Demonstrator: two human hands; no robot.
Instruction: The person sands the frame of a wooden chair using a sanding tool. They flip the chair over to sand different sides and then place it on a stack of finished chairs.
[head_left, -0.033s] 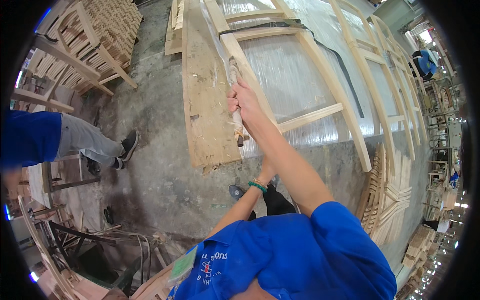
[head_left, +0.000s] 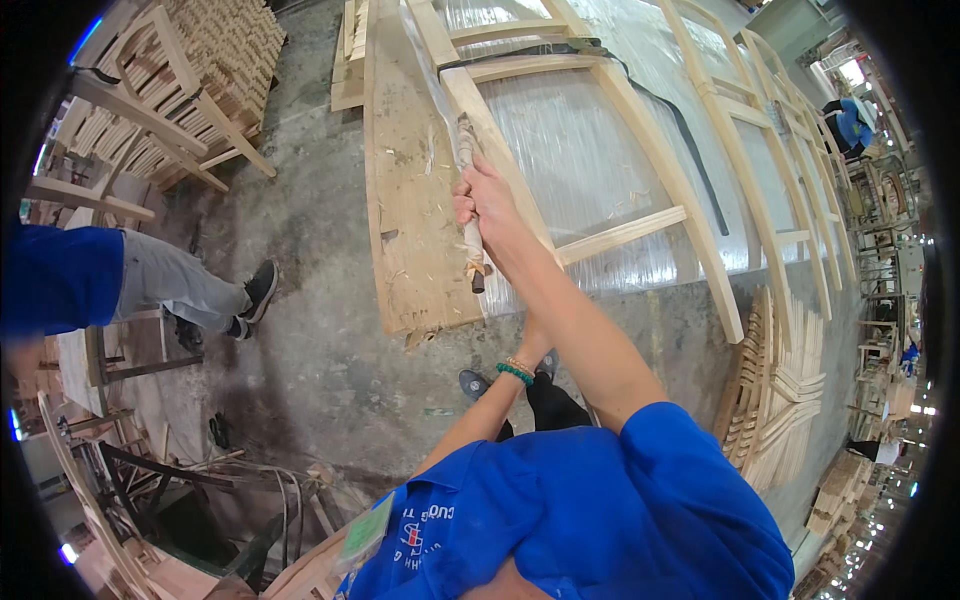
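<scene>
Running alongside the pale wooden frame (head_left: 622, 234), over the board (head_left: 405, 225), a wrapped stick (head_left: 472, 240) is gripped by the right hand (head_left: 485, 202); the left hand is hidden behind the right forearm (head_left: 560, 310); its state cannot be told.

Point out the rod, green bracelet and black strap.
Rod (head_left: 473, 240): head view, wrapped length just below the right hand (head_left: 486, 200).
Green bracelet (head_left: 515, 373): head view, middle of its beads.
Black strap (head_left: 588, 45): head view, its thick bunched part.
</scene>
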